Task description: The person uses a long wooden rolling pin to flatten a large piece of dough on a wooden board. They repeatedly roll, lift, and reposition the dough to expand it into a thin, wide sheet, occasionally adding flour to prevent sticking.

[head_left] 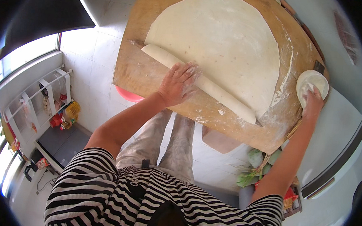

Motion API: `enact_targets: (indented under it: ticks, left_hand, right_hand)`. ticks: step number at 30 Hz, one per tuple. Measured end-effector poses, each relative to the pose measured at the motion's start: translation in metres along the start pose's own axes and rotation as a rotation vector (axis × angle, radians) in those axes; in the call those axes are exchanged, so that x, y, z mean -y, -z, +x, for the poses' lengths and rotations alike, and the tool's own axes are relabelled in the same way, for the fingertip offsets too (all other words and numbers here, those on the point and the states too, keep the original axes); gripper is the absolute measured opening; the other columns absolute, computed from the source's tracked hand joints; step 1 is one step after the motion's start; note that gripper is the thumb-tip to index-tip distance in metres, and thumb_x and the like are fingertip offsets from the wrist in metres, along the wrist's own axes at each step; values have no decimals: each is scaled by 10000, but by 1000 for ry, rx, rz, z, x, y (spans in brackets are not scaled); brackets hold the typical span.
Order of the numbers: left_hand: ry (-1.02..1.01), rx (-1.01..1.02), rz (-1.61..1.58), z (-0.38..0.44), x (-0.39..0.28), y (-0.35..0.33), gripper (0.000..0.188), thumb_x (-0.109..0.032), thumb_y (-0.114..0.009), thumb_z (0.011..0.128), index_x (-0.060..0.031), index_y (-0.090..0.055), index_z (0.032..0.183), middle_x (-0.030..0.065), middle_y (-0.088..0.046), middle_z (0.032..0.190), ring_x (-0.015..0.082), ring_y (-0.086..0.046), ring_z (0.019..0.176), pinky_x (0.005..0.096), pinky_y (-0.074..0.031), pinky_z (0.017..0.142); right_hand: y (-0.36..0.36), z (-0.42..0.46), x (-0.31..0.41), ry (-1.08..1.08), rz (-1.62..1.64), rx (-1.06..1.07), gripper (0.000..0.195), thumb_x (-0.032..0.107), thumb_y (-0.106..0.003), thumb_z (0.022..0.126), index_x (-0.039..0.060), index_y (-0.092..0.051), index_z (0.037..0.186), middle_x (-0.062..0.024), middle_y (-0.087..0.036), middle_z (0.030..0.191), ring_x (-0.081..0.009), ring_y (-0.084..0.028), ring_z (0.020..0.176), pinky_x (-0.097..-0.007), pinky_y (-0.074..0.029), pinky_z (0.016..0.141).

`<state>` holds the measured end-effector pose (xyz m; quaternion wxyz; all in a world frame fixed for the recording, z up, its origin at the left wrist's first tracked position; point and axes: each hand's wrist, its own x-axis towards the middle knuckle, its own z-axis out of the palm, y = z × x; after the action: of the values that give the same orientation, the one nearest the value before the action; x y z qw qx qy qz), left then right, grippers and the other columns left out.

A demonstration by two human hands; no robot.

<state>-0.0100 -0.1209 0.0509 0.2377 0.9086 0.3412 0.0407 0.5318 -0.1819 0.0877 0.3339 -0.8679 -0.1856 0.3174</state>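
Note:
A large rounded sheet of pale dough (217, 34) covers much of a wooden board (134, 69). Its near edge is wrapped around a long rolling pin (259, 122), whose tapered tips stick out at both ends of the dough roll (225, 96). My left hand (180, 82) lies palm down across the middle of this roll, its fingers stretched out and dusted with flour. At the board's right side, my right hand (312, 97) reaches into a white bowl (323, 83) holding flour (308, 87). The fingertips there are partly hidden among the flour.
Loose flour (280, 95) streaks the board's right side. A pink basin (128, 95) shows beneath its left edge. Below the right corner are leafy green vegetables (253, 167). A white rack (42, 95) with hanging items stands at the left, over a tiled floor (91, 54).

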Motion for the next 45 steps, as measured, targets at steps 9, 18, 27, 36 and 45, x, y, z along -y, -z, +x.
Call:
enact_targets:
  ticks: [9, 18, 27, 36, 45]
  left_hand:
    - [78, 91, -36, -45, -15, -5, 636, -265, -657, 853, -158, -495, 1459, 45, -392, 1575, 256, -293, 1488, 503, -145, 1229]
    - [77, 38, -17, -68, -18, -28, 705, -256, -674, 824, -148, -469, 1490, 90, -376, 1576, 289, -273, 1497, 522, -122, 1233]
    - [84, 70, -107, -88, -11, -26, 632, -240, -591, 893, -172, -445, 1504, 56, -349, 1602, 250, -245, 1515, 490, -75, 1242]
    - [11, -26, -72, -26, -3, -37, 626, -307, -688, 852, -98, -530, 1420, 127, -428, 1546, 324, -313, 1481, 544, -197, 1204]
    - [52, -192, 0, 49, -13, -21, 614, -245, -656, 872, -113, -512, 1453, 123, -426, 1550, 321, -315, 1482, 547, -203, 1193]
  right_hand:
    - [-263, -145, 105, 667, -93, 565, 574, 65, -632, 827, 32, -538, 1393, -217, -545, 1424, -332, -509, 1336, -404, -361, 1151]
    - [-394, -134, 109, 1210, -495, 174, 700, 429, -688, 867, 45, -488, 1417, -189, -460, 1497, -340, -409, 1395, -498, -303, 1166]
    - [-261, -128, 60, 1233, -1030, 1074, 604, 355, -677, 911, 142, -492, 1444, -107, -369, 1595, -291, -344, 1469, -491, -253, 1212]
    - [-344, -113, 94, 1230, -687, 332, 650, 342, -694, 880, 69, -485, 1431, -218, -394, 1536, -387, -376, 1415, -506, -299, 1168]
    - [-242, -259, 2, 736, -504, 162, 635, 356, -615, 926, 46, -454, 1456, -231, -416, 1520, -409, -387, 1404, -603, -278, 1140]
